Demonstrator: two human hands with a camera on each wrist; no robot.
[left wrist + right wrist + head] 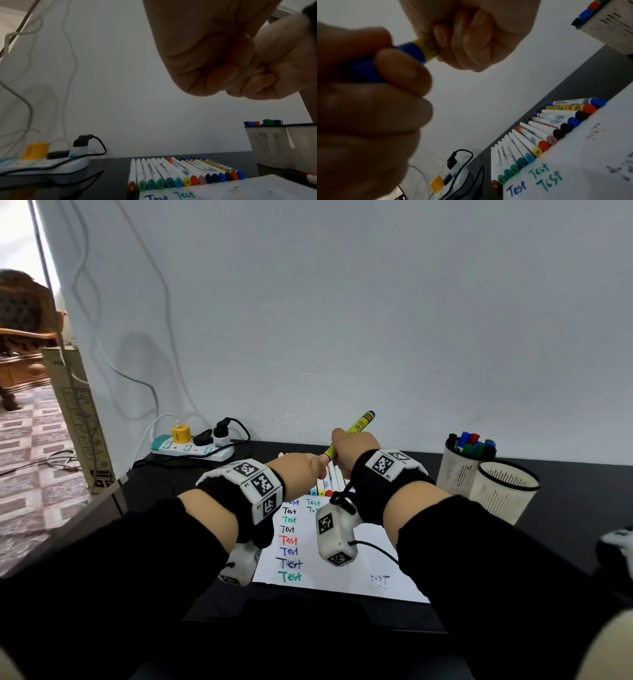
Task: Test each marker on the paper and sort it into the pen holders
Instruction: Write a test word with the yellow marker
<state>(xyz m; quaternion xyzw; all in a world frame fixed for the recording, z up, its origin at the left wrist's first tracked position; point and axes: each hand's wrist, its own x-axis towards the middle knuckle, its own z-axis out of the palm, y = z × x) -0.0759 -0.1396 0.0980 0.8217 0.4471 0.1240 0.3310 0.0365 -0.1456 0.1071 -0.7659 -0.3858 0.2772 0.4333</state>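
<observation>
A yellow marker is held in the air over the far edge of the paper. My right hand grips its yellow barrel in a fist. My left hand pinches the blue cap at its lower end. The cap is still against the barrel. A row of several capped markers lies on the black table just beyond the paper, which carries several coloured "Test" words. Two pale mesh pen holders stand at the right: the far one holds several markers, the near one looks empty.
A white power strip with plugs and cables sits at the table's back left corner, against the wall. The table's left edge drops to a tiled floor. A red and white pen lies by the holders.
</observation>
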